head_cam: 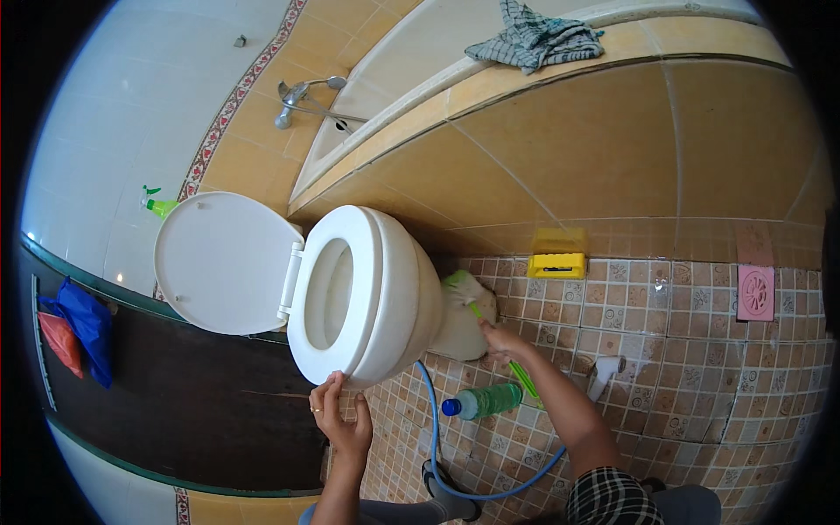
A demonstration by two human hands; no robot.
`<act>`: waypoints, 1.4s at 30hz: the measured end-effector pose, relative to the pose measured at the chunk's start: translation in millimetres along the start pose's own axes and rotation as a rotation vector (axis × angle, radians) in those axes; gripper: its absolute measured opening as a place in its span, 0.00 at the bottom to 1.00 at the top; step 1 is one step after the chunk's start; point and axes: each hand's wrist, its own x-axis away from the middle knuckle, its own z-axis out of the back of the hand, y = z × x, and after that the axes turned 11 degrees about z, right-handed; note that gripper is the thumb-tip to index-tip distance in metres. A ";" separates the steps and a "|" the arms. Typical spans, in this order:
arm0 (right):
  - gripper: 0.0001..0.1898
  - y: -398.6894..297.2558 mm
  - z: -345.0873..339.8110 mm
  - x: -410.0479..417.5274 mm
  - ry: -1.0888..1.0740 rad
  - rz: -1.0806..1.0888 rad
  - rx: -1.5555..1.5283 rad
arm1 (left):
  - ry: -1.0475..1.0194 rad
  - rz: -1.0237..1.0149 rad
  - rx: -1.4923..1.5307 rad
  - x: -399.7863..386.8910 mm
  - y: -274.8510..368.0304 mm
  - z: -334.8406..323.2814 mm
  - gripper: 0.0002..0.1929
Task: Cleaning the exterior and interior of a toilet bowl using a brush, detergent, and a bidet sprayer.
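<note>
A white toilet (pixel 407 295) stands before me with its seat (pixel 367 289) down and its lid (pixel 226 262) raised. The fingertips of my left hand (pixel 342 413) rest on the near edge of the seat, the thumb held apart. My right hand (pixel 504 342) grips the bright green handle of a scrub brush (pixel 522 379). At the toilet's foot (pixel 469 338), the brush's pale, green-tinged head lies against the ceramic, partly blurred. Just below that hand, a clear bottle of green liquid with a blue cap (pixel 482 401) lies on its side.
A blue hose (pixel 433 433) loops across the wet tiled floor to a white sprayer (pixel 607 375). By the bathtub wall (pixel 590 144) are a yellow scrub brush (pixel 556 266) and a pink drain cover (pixel 756 293). A cloth (pixel 535 42) hangs on the tub rim; a spray bottle (pixel 161 207) stands behind the lid.
</note>
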 end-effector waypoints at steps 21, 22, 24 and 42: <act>0.39 21.7 -5.1 21.8 -0.131 0.018 0.150 | 0.031 0.020 -0.008 -6.0 -0.3 -4.9 0.19; 0.39 24.7 -10.5 20.5 -0.263 0.005 0.042 | 0.033 0.040 0.010 -7.6 1.1 -6.6 0.18; 0.37 38.6 2.0 9.3 -0.116 0.043 0.128 | 0.036 0.061 0.024 -7.8 2.2 -7.7 0.17; 0.29 53.9 42.8 -6.9 0.057 -0.106 0.344 | 0.005 0.020 0.023 -5.8 6.5 -7.8 0.21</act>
